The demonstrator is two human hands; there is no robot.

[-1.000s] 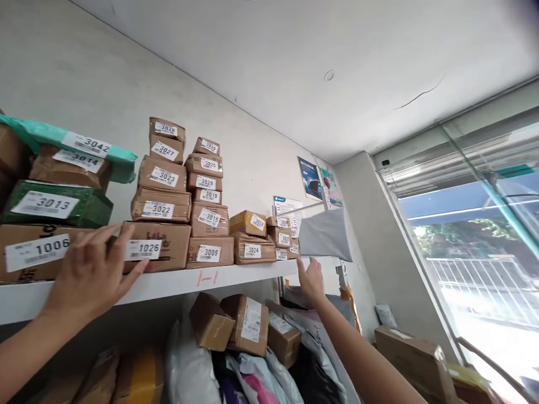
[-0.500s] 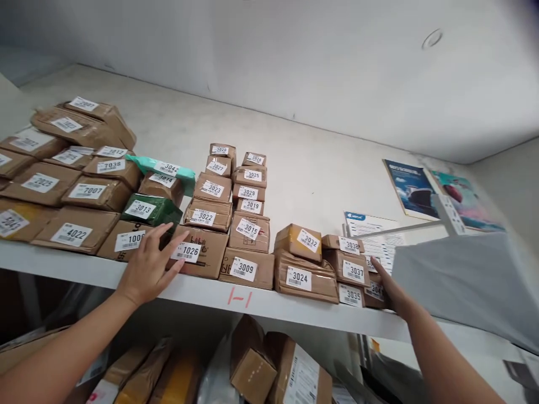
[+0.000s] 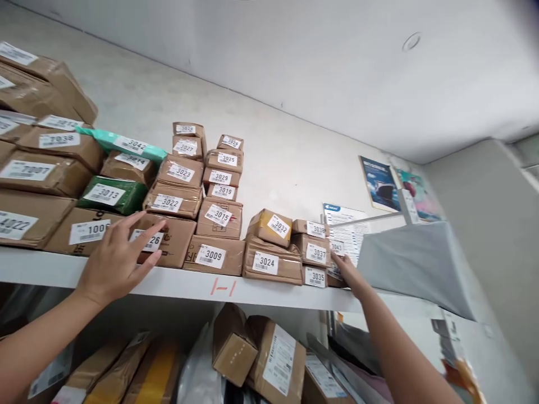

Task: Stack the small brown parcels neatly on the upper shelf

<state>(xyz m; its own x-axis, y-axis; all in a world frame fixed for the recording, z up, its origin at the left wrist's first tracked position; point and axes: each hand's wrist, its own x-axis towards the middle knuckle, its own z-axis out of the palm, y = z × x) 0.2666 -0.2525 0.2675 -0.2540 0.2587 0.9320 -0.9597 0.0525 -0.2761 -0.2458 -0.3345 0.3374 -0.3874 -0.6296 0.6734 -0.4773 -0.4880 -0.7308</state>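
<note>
Pale wall (image 3: pixel 273 140) and ceiling (image 3: pixel 315 50) rise behind a long white shelf (image 3: pixel 177 285), its front edge marked in red. Two posters and a printed notice (image 3: pixel 349 216) hang on the wall to the far right.

At the left, the left grip (image 3: pixel 115 255) is spread and released, fingers apart, palm toward the shelf. Directly behind its fingers sits the carton (image 3: pixel 179 241), on the shelf, its label partly covered so that only 26 reads. Just left of it is the side box (image 3: pixel 73 231), its label beginning 100, also partly covered. Whether the fingertips press on either, I cannot tell. Green parcel 3013 (image 3: pixel 113 194) lies on the side box, and box 3022 (image 3: pixel 172 200) rests on the carton.

To the right, the right grip (image 3: pixel 350 274) reaches up to the shelf, fingertips at the lower edge of label 3043 (image 3: pixel 336 247), just right of box 3037 (image 3: pixel 312 251). Whether it grasps anything, I cannot tell. Just right of this grip hangs a grey cover (image 3: pixel 412 264).

Between the two grips stand box 3009 (image 3: pixel 214 255) and box 3024 (image 3: pixel 273 262), with box 3032 (image 3: pixel 269 226) tilted on top. More boxes (image 3: pixel 278 359) lie below the shelf.
</note>
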